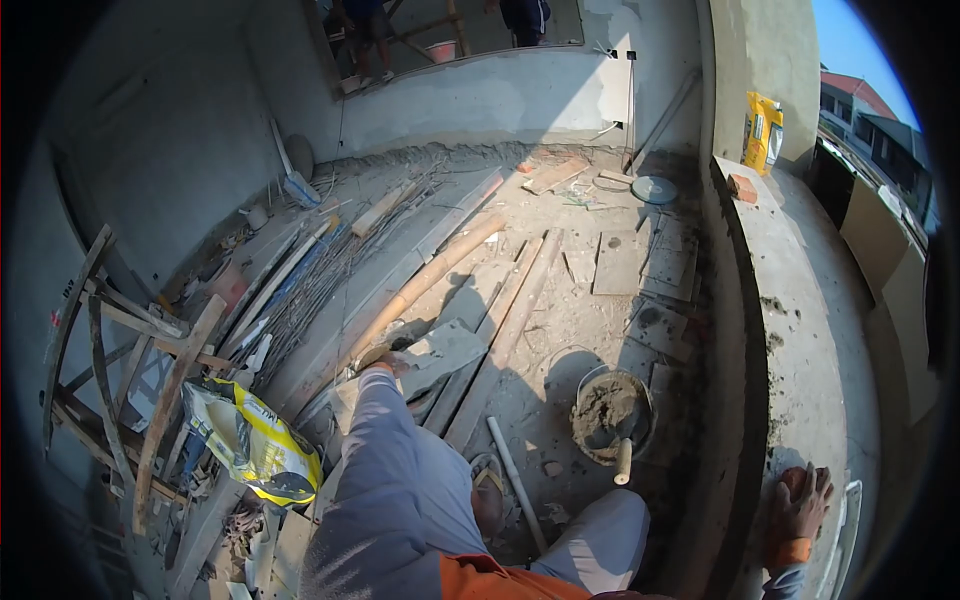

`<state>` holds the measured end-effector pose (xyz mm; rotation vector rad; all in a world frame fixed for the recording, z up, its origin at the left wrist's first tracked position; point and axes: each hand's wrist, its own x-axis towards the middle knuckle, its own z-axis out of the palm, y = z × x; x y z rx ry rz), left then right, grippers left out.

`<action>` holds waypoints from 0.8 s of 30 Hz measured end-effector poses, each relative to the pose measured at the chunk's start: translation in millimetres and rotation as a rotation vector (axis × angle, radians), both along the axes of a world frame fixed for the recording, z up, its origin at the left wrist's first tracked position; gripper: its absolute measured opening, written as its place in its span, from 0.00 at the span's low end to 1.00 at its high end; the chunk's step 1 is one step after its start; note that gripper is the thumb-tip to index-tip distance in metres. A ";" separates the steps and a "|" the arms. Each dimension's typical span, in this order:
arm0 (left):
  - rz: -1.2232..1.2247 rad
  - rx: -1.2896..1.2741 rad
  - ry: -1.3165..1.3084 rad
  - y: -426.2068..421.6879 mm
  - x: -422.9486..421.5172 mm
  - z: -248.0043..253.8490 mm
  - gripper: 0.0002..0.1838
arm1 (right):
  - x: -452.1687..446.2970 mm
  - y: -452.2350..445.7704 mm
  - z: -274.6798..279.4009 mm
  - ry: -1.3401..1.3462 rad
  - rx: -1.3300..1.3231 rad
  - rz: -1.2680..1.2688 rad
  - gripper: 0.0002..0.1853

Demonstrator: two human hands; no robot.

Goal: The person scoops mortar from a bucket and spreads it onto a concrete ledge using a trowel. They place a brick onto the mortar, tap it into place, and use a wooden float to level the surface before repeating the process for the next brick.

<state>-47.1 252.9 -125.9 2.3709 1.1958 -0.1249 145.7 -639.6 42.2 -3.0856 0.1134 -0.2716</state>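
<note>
My left hand reaches down at the end of a grey sleeve, at the near edge of a flat grey slab. Its fingers are mostly hidden in shade, so whether it grips the slab cannot be told. On the concrete ledge at right lies my right hand, palm down with fingers stretched out. A reddish brick piece sits against its thumb side. Between my knee and the ledge stands a bucket of wet mortar, with a trowel in it, its wooden handle towards me.
Timber planks and a bamboo pole lie across the dusty floor. A yellow-and-white sack leans by a wooden frame at left. Another brick and a yellow bag stand on the ledge. People are visible through the wall opening.
</note>
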 end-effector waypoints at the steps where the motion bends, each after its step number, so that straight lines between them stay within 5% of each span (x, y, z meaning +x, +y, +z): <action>1: -0.003 -0.002 0.010 1.0 0.7 -1.0 0.27 | 0.0 -0.1 0.4 0.009 0.008 -0.002 0.39; 14: 0.062 -0.042 -0.124 -25.8 2.8 13.4 0.22 | 1.2 -3.1 -5.5 -0.024 -0.013 0.021 0.38; 24: -0.012 0.071 0.092 -34.5 5.6 28.4 0.24 | 3.1 -8.9 -12.1 -0.069 -0.021 0.055 0.38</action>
